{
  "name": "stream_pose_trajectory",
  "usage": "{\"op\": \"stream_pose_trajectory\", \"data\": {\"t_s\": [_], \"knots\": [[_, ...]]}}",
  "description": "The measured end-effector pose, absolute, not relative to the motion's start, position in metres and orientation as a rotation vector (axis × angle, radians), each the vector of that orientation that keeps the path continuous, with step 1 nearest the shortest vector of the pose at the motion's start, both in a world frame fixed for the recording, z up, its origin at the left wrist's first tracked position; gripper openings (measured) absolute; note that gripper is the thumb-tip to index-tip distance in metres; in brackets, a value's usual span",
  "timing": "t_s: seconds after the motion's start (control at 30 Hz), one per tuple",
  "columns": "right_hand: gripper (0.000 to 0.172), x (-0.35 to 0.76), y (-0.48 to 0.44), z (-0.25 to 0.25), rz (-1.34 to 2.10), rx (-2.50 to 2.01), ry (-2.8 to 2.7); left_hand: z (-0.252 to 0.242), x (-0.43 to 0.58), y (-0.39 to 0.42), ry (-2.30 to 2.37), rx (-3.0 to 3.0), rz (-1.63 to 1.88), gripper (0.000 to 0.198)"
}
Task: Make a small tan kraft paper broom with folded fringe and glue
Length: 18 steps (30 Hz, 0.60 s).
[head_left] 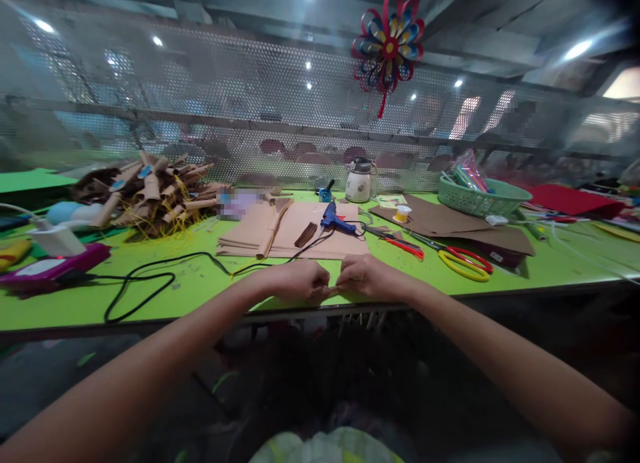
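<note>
My left hand [299, 280] and my right hand [367, 276] meet at the near edge of the green table [200, 293]. Both are closed, fingertips pinched together on a small thin brown piece [334, 289] held between them; I cannot make out what it is. Just beyond the hands lies a stack of brown paper sheets [295, 231] with a rolled brown stick and a small comb-like brown strip on top. A blue glue gun [336, 219] rests on the sheets, its black cord [150, 279] looping to the left.
A pile of rolled brown paper items [150, 193] sits at the left. Red-handled pliers [403, 244], yellow-and-red scissors [463, 257], a green basket [483, 197], a white jar [359, 181] and a tape roll [401, 213] lie right. A perforated screen [250, 116] backs the table.
</note>
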State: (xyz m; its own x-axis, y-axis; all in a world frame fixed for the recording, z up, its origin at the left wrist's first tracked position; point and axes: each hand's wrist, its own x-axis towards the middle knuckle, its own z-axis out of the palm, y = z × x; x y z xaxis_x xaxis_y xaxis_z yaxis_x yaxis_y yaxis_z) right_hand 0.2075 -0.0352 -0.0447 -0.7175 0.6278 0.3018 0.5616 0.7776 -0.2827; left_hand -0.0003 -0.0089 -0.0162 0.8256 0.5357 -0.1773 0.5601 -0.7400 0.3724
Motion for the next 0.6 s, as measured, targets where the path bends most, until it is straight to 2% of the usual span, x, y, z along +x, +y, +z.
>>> {"op": "stream_pose_trajectory", "data": {"t_s": [0.1, 0.27, 0.6], "knots": [[0.014, 0.209, -0.032, -0.054, 0.349, -0.899, -2.531, -0.021, 0.001, -0.009, 0.852, 2.647, -0.001, 0.028], [0.014, 0.208, -0.034, -0.049, 0.426, -0.926, -2.525, -0.031, -0.001, -0.007, 0.791, 2.718, 0.147, 0.018], [0.013, 0.192, -0.029, -0.041, 0.397, -0.886, -2.671, -0.036, -0.004, -0.021, 0.765, 2.829, 0.341, 0.019]]}}
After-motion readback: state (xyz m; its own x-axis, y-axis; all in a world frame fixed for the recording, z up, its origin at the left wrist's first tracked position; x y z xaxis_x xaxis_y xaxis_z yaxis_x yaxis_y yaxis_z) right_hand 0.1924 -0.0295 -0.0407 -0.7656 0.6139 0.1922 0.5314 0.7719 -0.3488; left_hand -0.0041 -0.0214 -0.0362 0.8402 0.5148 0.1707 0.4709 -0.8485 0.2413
